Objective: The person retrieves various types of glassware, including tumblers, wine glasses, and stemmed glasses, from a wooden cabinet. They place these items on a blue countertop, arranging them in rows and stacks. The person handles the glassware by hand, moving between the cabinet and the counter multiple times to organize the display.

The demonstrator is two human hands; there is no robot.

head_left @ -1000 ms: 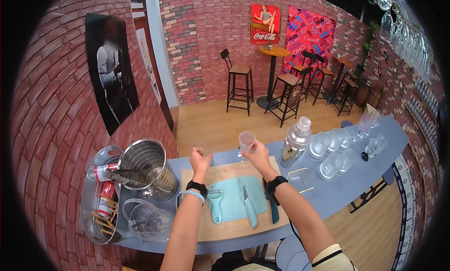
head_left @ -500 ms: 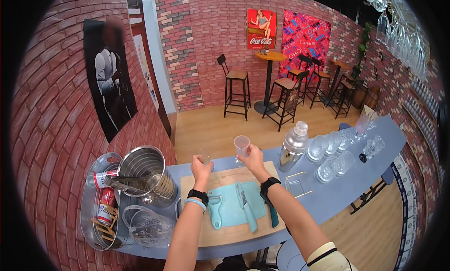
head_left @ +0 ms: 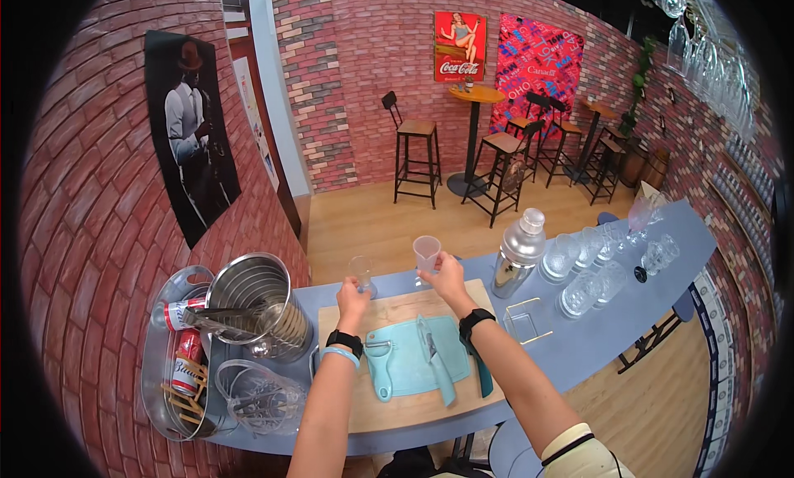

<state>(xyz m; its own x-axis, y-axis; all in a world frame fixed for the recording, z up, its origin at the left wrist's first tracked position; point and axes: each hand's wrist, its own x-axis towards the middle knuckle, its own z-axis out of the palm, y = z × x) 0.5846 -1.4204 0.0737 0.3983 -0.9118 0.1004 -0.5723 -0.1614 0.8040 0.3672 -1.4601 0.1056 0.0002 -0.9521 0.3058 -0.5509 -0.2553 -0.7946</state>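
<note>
My left hand (head_left: 354, 303) is closed around the lower part of a small clear glass (head_left: 361, 268) at the far edge of the bar counter. To its right, my right hand (head_left: 447, 279) grips a frosted, flared plastic cup (head_left: 427, 250); its lower end is partly behind my fingers. Below my hands lies a wooden board (head_left: 372, 420) with a turquoise cutting mat (head_left: 405, 380) on it. A turquoise peeler (head_left: 380, 374) and a knife with a turquoise handle (head_left: 441, 377) rest on the mat.
At left stand a metal ice bucket (head_left: 248, 292), a metal tub (head_left: 153, 375) holding cans, and a clear plastic pitcher (head_left: 260, 399). A cocktail shaker (head_left: 519, 255) stands right of my hands, near a gold-edged clear holder (head_left: 525, 322) and several glasses (head_left: 583, 294).
Both hands keep their holds with only slight movement. The view has shifted a little, and the counter things stay in place.
</note>
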